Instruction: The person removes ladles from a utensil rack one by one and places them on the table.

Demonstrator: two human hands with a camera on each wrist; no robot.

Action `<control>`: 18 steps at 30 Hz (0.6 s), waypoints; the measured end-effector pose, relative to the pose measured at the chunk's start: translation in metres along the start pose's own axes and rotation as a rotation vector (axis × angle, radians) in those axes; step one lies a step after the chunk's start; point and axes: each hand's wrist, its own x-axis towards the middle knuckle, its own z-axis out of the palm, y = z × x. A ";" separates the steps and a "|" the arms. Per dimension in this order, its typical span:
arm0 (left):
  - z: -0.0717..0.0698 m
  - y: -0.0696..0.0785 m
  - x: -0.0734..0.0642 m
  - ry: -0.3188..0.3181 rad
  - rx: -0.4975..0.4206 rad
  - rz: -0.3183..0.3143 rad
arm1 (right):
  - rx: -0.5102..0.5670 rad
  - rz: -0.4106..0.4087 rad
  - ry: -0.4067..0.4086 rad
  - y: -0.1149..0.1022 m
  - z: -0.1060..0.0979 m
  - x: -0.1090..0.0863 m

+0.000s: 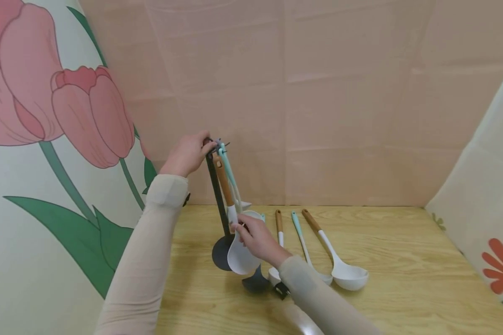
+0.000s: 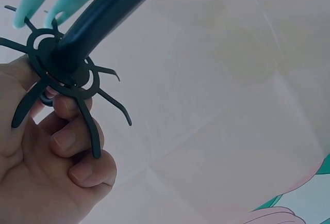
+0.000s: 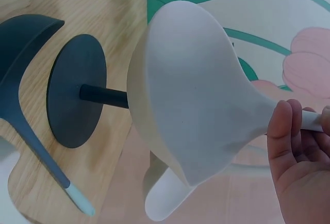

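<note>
Fingers of the right hand [image 1: 257, 237] pinched the shaft of a white ladle [image 1: 241, 260], its bowl above the bench [image 1: 406, 265] beside the dark stand [image 1: 218, 193]; the left hand [image 1: 186, 156] gripped the stand's hooked top. More ladles [image 1: 350, 277] lay nearby.

Soft, even light; glare on wood tabletop [image 1: 415, 260] at bottom of head view; faint shadows.

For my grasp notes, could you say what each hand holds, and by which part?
Left hand: black stand, by its top; right hand: white ladle, by its lower handle.
</note>
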 end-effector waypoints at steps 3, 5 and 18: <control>-0.001 -0.001 0.000 0.001 -0.002 0.002 | -0.009 0.013 0.002 -0.001 -0.004 -0.003; -0.001 -0.002 -0.001 0.003 -0.003 0.004 | -0.003 0.021 0.000 -0.002 -0.007 -0.006; -0.002 -0.007 -0.005 0.000 -0.038 0.027 | -0.047 0.057 0.019 0.008 -0.031 -0.031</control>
